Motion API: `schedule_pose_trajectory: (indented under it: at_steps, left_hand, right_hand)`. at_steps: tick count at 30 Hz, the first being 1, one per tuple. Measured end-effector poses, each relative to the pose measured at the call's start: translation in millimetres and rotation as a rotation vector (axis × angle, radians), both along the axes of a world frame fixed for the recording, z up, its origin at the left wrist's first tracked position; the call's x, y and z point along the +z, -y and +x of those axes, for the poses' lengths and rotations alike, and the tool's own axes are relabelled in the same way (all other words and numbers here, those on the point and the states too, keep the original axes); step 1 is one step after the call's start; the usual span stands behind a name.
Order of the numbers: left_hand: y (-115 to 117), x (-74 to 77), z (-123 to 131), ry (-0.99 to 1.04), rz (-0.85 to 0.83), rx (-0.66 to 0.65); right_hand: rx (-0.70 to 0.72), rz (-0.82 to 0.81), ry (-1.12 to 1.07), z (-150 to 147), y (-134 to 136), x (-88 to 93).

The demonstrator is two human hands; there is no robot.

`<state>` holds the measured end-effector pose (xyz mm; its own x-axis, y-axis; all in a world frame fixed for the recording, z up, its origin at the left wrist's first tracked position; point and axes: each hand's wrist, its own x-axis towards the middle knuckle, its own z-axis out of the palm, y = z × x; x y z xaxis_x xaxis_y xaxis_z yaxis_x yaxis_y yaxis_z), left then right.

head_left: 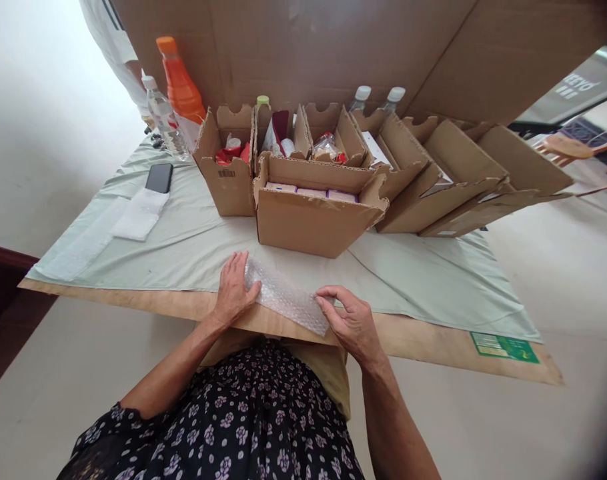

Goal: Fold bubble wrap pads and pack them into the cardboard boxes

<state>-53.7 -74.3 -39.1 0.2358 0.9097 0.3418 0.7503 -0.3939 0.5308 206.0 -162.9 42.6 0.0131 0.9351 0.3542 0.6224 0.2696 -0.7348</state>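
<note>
A strip of clear bubble wrap (pixel 286 291) lies at the table's front edge, slanting down to the right. My left hand (pixel 235 288) rests flat at its left end, fingers stretched out and the thumb on the wrap. At the other end my right hand (pixel 347 321) pinches the upper right corner between thumb and fingers. Just beyond the wrap stands a cardboard box (pixel 313 223) with several small purple-edged packs inside.
Several open cardboard bins (pixel 231 187) stand in a row behind. At the left are an orange bottle (pixel 182 87), a clear bottle (pixel 164 120), a black phone (pixel 159 179) and a bubble wrap pouch (pixel 141 215). A tall cardboard panel (pixel 303 53) rises at the back.
</note>
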Motion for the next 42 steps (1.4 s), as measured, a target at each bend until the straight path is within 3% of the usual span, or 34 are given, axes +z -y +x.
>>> schedule_pose_trajectory:
  at_steps: [5, 17, 22, 27, 30, 33, 37, 42]
  left_hand:
    - [-1, 3.7, 1, -0.001, 0.015, -0.002]
    - [6, 21.4, -13, 0.261, -0.052, -0.017]
    - [-34, 49.4, -39, 0.146, -0.014, -0.034]
    - [-72, 74.5, -47, 0.037, 0.204, 0.14]
    - [-59, 65.2, -39, 0.052, 0.168, 0.069]
    - [-23, 39.6, -32, 0.046, 0.057, -0.04]
    - [15, 14.5, -34, 0.034, 0.048, -0.028]
    - [7, 15.4, -43, -0.013, 0.002, -0.145]
  right_hand:
    - [-0.003, -0.082, -0.032, 0, -1, -0.2]
    - [-0.033, -0.337, -0.129, 15, -1, -31.8]
    - [0.091, -0.376, -0.223, -17, -9, -24.7]
    - [0.287, -0.367, -0.251, -76, -32, -30.7]
    - [0.245, -0.359, -0.277, -93, -43, -41.5]
    - [0.188, -0.353, -0.346, -93, -46, -48.8]
    - [0.237, -0.305, -0.375, -90, -42, -51.1]
    - [0.325, -0.28, -0.31, -96, -42, -52.7]
